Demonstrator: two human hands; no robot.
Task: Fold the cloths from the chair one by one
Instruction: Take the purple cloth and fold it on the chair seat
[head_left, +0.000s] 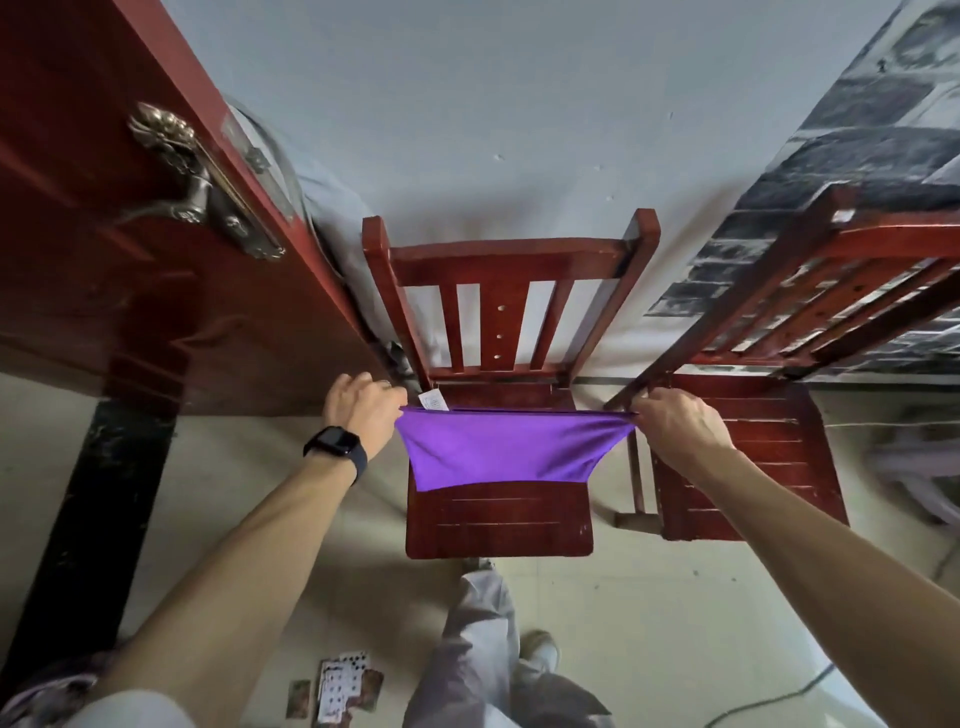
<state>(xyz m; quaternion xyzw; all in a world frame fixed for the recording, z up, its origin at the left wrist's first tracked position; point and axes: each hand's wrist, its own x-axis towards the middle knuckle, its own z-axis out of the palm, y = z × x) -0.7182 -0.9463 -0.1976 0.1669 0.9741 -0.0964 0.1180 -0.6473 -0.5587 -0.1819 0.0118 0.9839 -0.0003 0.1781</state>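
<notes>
A purple cloth (501, 448) hangs stretched between my two hands above the seat of a red wooden chair (498, 519). My left hand (361, 410), with a dark watch on its wrist, pinches the cloth's upper left corner, where a small white label (432, 401) sticks up. The upper right corner is pinched by my right hand (675, 423). The cloth's top edge is pulled taut and its lower edge droops over the seat slats. No other cloth shows on the chair.
A second red wooden chair (748, 457) stands close on the right. A red door (130, 260) with a metal handle (182, 176) is at the left. Playing cards (340, 686) lie on the floor near my legs and shoes (540, 649).
</notes>
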